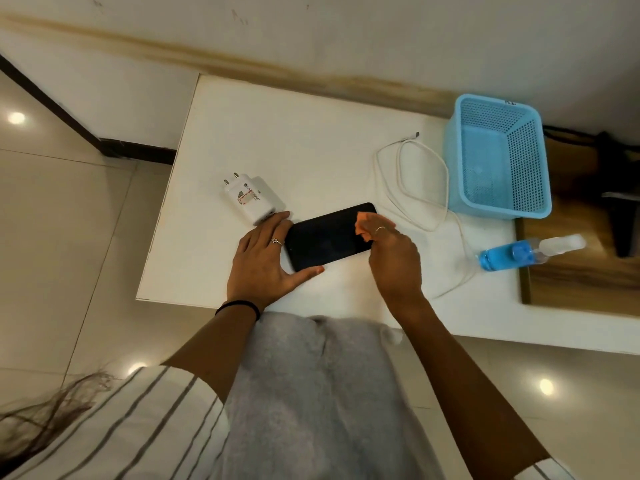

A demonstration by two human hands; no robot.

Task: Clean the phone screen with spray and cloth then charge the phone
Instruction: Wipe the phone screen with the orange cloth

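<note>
Your grey lap and striped sleeve filled the near edge of the view, and beyond them both forearms reached over the white counter (pixel 242 109). Your left hand (pixel 266 258) lay flat with its fingers straight, the fingers along the phone's left short end and the thumb along its near long edge, bracing it. Your right hand (pixel 391 251) had its fingers curled round a small orange cloth (pixel 363 225), pinching it down on the right end of the dark screen.

The phone (pixel 325 237) lay face up between your two hands, its long axis running left to right and tilted a little away at the right end. From the right fingers the uncleaned glass stretched off to the left, toward the left hand, so I judged the wiping stroke would have to travel along that long axis while the left hand kept the phone from sliding.

The spray bottle (pixel 530 252) lay on its side well to the right of your right fingers, near the counter's edge. The white cable (pixel 415 188) looped just beyond and right of those fingers, its loose plug end farther back, and a blue basket (pixel 498 157) stood past it. The charger plug (pixel 247 197) sat just beyond your left fingertips, so that hand was nearer for the charging step, which had not yet begun.
</note>
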